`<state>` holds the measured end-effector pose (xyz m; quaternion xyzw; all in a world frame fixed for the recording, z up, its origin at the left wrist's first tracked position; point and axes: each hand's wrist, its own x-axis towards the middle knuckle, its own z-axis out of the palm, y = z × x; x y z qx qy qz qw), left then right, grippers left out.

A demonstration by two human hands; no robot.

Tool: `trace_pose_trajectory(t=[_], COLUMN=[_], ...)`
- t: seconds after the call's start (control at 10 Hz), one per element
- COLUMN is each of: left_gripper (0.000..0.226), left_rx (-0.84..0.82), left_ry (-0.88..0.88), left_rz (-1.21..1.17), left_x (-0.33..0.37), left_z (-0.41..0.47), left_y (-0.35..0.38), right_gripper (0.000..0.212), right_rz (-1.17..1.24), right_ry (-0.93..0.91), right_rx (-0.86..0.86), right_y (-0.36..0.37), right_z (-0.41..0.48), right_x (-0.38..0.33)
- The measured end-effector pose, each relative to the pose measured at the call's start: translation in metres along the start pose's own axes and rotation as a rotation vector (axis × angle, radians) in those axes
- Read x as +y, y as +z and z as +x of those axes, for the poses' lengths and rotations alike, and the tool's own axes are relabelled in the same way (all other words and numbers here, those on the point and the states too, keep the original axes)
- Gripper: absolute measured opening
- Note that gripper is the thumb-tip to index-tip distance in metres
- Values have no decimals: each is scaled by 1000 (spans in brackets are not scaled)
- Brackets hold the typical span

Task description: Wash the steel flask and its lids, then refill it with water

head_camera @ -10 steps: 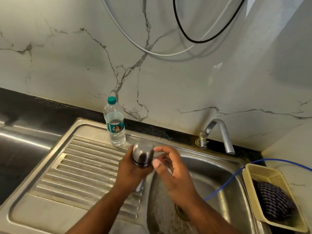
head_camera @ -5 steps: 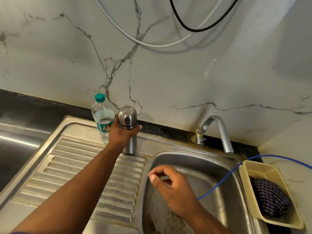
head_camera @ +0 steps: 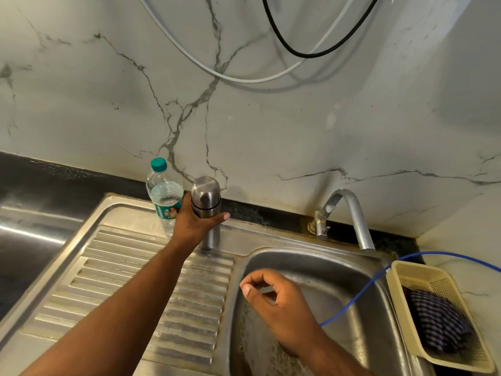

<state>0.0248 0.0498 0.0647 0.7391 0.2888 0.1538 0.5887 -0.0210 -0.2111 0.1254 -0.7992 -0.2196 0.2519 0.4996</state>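
Observation:
The steel flask [head_camera: 206,198] stands upright with its domed lid on, at the back of the ribbed drainboard [head_camera: 135,289], beside a clear plastic water bottle [head_camera: 162,195] with a green cap. My left hand [head_camera: 193,222] grips the flask around its middle, arm stretched forward. My right hand [head_camera: 273,299] hovers over the sink basin [head_camera: 339,280] with fingers loosely curled and nothing in them.
A steel tap [head_camera: 349,213] curves over the basin's back rim. A blue tube [head_camera: 360,291] runs into the basin from the right. A cream plastic basket [head_camera: 398,280] with a checked cloth sits at the right edge. White and black cables hang on the marble wall.
My left hand carried the flask from above the basin's edge back to the rear of the drainboard next to the bottle. My right hand came off the flask and dropped over the basin.

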Motion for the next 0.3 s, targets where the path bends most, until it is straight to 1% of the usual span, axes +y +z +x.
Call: trace_pose_trajectory(t=[0.1,0.3], left_gripper=[93,99], left_rx=[-9,-23], left_ry=[-21,-108], left_rz=[-20,-69], left_x=[0,-4], left_z=[-10,-35], left_y=[1,1], right_gripper=[7,6], right_rz=[-11,-20], right_ry=[8,24], right_rx=[3,17], right_y=[-1,-6], right_z=[-4,-14], right_x=[-1,4])
